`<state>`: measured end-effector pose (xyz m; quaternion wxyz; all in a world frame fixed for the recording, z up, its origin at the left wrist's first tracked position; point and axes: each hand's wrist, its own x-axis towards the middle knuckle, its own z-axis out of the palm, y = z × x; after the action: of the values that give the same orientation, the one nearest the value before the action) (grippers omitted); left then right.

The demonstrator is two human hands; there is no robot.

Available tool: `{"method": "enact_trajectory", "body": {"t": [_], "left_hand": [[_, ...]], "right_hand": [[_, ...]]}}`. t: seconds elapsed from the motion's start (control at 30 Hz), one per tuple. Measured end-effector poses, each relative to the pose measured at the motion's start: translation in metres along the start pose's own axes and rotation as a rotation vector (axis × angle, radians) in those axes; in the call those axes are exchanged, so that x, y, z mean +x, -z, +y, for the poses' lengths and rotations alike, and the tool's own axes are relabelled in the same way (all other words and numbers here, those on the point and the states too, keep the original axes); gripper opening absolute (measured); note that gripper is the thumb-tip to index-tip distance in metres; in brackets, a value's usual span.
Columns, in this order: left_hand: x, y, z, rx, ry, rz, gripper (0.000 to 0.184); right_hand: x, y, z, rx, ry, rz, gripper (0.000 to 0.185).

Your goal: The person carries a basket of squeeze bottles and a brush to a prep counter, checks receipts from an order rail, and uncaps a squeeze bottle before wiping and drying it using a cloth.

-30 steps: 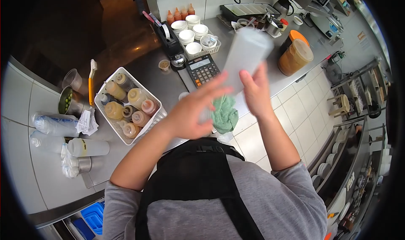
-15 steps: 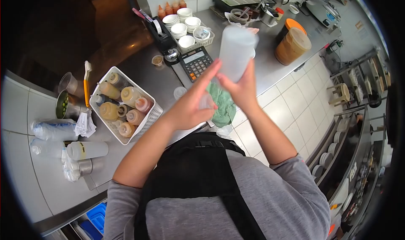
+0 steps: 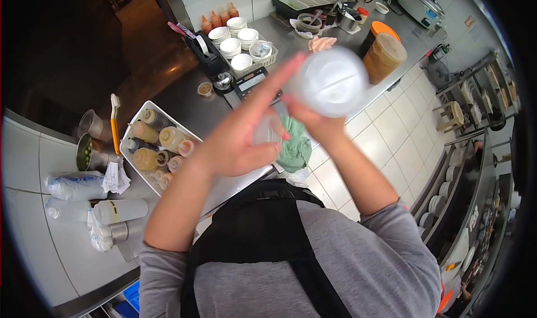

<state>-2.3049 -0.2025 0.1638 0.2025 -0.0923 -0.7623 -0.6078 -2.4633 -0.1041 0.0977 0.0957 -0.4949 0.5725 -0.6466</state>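
Note:
My right hand (image 3: 316, 119) is wrapped around a translucent white plastic bottle (image 3: 335, 83), raised above the counter's front edge. The bottle is tilted so that its round, seamed base faces me, blurred by motion. My left hand (image 3: 238, 142) is beside it, index finger stretched up toward the bottle's side. Its thumb and other fingers close around a clear plastic piece (image 3: 267, 129), whose exact kind I cannot make out. Below both hands lies a crumpled green cloth (image 3: 295, 147). A black calculator (image 3: 251, 83) is partly hidden behind my left hand.
A white basket of squeeze bottles (image 3: 150, 105) stands left. Farther back are stacked white bowls (image 3: 230, 47), a service bell (image 3: 224, 82) and a small sauce cup (image 3: 205, 89). A brown-filled tub (image 3: 385, 58) stands right. Another white bottle (image 3: 120, 210) lies at left.
The bottle has tipped from showing its side to showing its base, moving slightly right and down. My left hand has shifted left and nearer to me. The view has shifted slightly.

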Motion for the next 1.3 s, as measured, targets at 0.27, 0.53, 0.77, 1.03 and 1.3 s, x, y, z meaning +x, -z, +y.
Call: {"method": "enact_trajectory", "body": {"t": [0.27, 0.53, 0.77, 1.03, 1.3], "left_hand": [[-0.046, 0.017, -0.061, 0.210, 0.227, 0.005, 0.090], [0.003, 0.009, 0.001, 0.081, 0.029, -0.082, 0.089], [-0.040, 0.022, -0.047, 0.388, 0.204, -0.011, 0.092], [-0.005, 0.000, 0.005, 0.271, -0.155, -0.139, 0.096], [-0.044, 0.009, -0.070, 0.279, 0.306, 0.102, 0.089]], "right_hand": [[-0.113, -0.012, 0.126, -0.422, -0.072, -0.075, 0.089], [0.000, -0.005, -0.019, 0.082, -0.005, -0.011, 0.066], [-0.114, -0.006, 0.116, -0.335, -0.176, -0.217, 0.089], [0.022, 0.020, -0.039, 0.058, 0.303, 0.044, 0.070], [-0.106, -0.011, 0.105, -0.334, -0.290, -0.189, 0.079]]}}
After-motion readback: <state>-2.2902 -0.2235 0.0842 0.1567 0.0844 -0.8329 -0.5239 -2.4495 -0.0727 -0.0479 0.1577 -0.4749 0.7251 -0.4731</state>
